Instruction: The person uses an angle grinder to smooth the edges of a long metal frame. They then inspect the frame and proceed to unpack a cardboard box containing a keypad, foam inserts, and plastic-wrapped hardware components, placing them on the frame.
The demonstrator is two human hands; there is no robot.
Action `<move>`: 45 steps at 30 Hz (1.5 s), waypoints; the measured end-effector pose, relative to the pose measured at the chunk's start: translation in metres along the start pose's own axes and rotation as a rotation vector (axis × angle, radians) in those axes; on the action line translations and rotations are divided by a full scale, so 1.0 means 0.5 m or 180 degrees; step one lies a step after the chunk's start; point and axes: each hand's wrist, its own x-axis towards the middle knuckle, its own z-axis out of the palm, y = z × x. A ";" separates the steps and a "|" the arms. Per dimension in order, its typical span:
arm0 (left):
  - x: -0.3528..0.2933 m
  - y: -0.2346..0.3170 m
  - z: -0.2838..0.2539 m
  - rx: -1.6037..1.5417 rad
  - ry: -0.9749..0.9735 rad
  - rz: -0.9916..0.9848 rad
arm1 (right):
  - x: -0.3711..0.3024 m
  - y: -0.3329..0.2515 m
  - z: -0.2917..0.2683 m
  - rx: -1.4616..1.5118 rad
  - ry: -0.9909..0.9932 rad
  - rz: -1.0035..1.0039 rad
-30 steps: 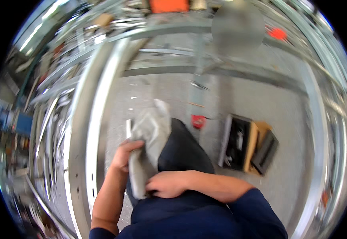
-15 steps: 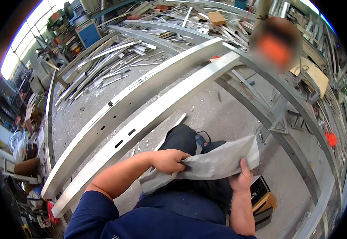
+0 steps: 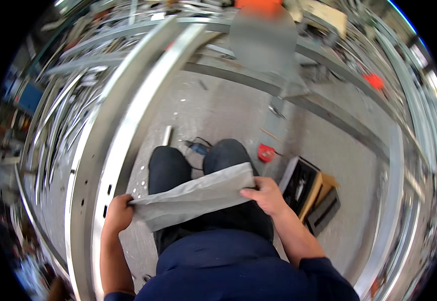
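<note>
A limp, greyish-white sheet (image 3: 194,195) stretches across my lap, slightly creased; whether it is cloth, paper or plastic I cannot tell. Its left end is pinched by my left hand (image 3: 119,214), close beside a metal beam with slots. At the other end my right hand (image 3: 267,197) grips the sheet's edge, thumb on top. The right end sits higher than the left. Below the sheet are my dark-trousered knees (image 3: 170,168).
Two long metal beams (image 3: 143,95) run along my left. A blue power tool (image 3: 197,147) lies beyond my knees. To the right are a red object (image 3: 265,152) and an open black case (image 3: 298,183) beside a cardboard box (image 3: 320,193). Metal frame bars (image 3: 346,120) and scrap strips surround me.
My view has swung to the right. My left hand has moved out to the sheet's left end, and the sheet now lies straighter between both hands.
</note>
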 end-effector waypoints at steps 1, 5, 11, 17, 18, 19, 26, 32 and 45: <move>0.002 -0.005 0.007 -0.0022 0.0201 -0.0050 | 0.004 -0.003 0.001 -0.0192 -0.0211 -0.0132; 0.024 0.025 0.036 0.0609 0.0333 0.0297 | -0.012 0.008 0.012 -0.0508 -0.0631 -0.0454; 0.059 0.208 0.122 -0.0312 -0.0269 0.1555 | -0.037 0.058 -0.026 -0.0228 -0.0313 -0.0287; 0.140 0.257 0.166 -0.0243 -0.0717 0.1318 | 0.018 0.361 -0.237 -0.0923 0.2847 0.0521; 0.152 0.269 0.164 -0.0369 -0.0745 0.1259 | 0.011 0.457 -0.283 -0.1357 0.3305 0.0682; 0.168 0.283 0.165 -0.0504 -0.0792 0.1215 | -0.018 0.569 -0.331 -0.1541 0.3333 0.1260; 0.233 0.284 0.130 -0.1202 -0.0449 0.1105 | -0.052 0.732 -0.355 -0.1986 0.2673 0.3011; 0.242 0.448 0.007 -0.2553 0.0007 0.2799 | -0.007 0.735 -0.386 -0.2123 0.2156 0.3645; 0.245 0.541 -0.021 -0.2155 -0.0179 0.4073 | 0.016 0.821 -0.428 -0.2348 0.1864 0.3615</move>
